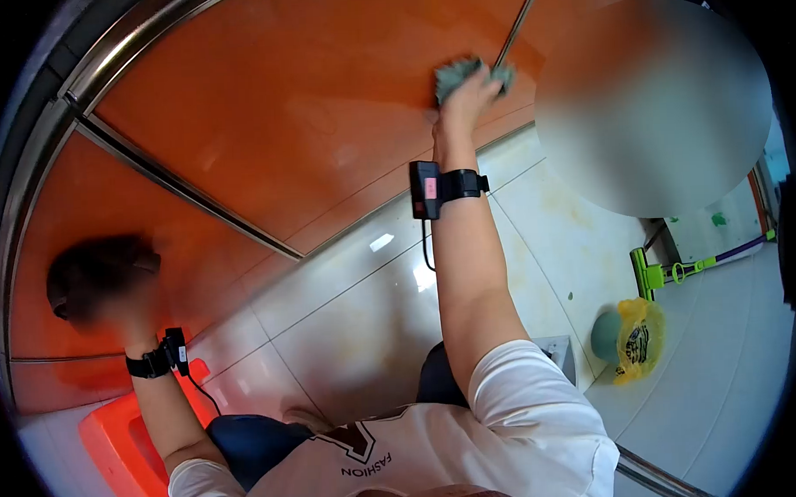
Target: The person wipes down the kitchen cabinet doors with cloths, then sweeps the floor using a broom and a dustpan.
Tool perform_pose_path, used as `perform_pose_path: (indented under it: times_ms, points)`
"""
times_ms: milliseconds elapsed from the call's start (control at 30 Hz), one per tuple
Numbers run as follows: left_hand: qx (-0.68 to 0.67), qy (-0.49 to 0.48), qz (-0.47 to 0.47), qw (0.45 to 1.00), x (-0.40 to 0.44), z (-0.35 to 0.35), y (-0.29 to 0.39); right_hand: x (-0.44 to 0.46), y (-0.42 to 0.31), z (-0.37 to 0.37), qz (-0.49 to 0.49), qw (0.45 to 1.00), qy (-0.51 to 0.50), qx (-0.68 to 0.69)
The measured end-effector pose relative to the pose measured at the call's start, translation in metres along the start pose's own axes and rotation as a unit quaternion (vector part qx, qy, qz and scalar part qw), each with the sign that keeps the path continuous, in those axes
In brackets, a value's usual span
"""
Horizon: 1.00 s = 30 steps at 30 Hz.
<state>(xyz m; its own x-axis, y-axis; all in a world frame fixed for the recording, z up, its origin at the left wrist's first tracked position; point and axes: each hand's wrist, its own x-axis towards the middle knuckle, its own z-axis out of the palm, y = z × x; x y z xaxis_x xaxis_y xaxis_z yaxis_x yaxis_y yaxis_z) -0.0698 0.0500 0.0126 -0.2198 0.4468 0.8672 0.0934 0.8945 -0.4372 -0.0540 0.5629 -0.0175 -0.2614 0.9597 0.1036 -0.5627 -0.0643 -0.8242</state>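
My right hand (468,99) is closed around a grey-green cloth (452,78), which is pressed against a glossy orange panel (322,93) near a thin metal strip. The arm is stretched out in front of me. At the left, my left hand (134,321) is up against another orange panel section, but it is smeared and its fingers cannot be made out. A dark, blurred shape (96,272), seemingly a reflection, shows on the panel just beyond it. Each wrist wears a black strap with a small box and cable.
An orange-red plastic stool (116,455) stands below my left arm. Over on the right are a small bin (605,336) with a yellow bag (640,341) and a green-headed mop (648,275). White floor tiles (331,338) lie beneath; a round blur covers the upper right.
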Motion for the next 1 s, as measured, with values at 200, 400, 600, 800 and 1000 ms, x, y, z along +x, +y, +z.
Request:
perform_pose_path:
  times_ms: [200, 400, 600, 800, 1000]
  points:
    - [-0.001, 0.004, 0.002, 1.0, -0.006, -0.001, -0.002, 0.006, 0.072, 0.012, -0.093, 0.966, -0.052, 0.236]
    - [0.019, 0.01, 0.005, 1.0, -0.006, 0.004, -0.006, -0.075, 0.017, 0.038, -0.464, 0.802, -0.091, -0.365]
    - [0.029, 0.016, 0.007, 0.999, -0.005, 0.002, -0.008, -0.042, 0.066, -0.008, 0.216, 0.964, 0.114, -0.107]
    - [0.021, 0.017, 0.005, 1.0, -0.007, 0.005, -0.01, -0.066, 0.009, 0.034, 0.062, 0.986, 0.043, -0.15]
    - [0.005, 0.005, 0.009, 1.0, -0.01, 0.003, -0.016, -0.071, 0.052, 0.014, -0.356, 0.864, -0.089, -0.344]
